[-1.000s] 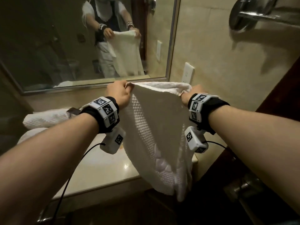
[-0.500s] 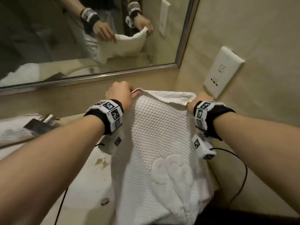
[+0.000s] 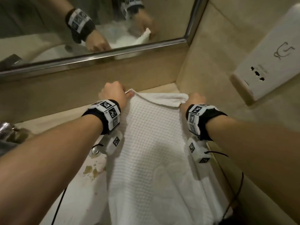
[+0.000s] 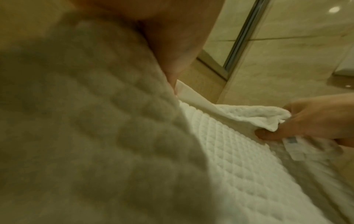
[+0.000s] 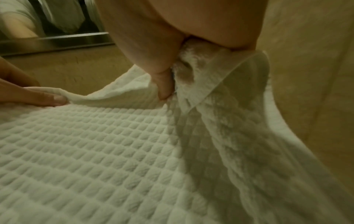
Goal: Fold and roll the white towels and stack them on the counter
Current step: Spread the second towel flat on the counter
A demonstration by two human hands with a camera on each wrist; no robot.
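Both hands, the left hand (image 3: 113, 95) and the right hand (image 3: 194, 101), each pinch a far corner of the white waffle towel (image 3: 151, 143) lying in the centre of the frame on the counter (image 3: 78, 192), whose near end hangs over the edge and could drag it down if the grip loosens.

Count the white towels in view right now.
1: the white towel lies on the counter, its far corners pinched by the left hand and right hand. Others may be out of frame.

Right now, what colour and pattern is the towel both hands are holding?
White, with a raised waffle grid of small squares; the towel shows it best in the right wrist view.
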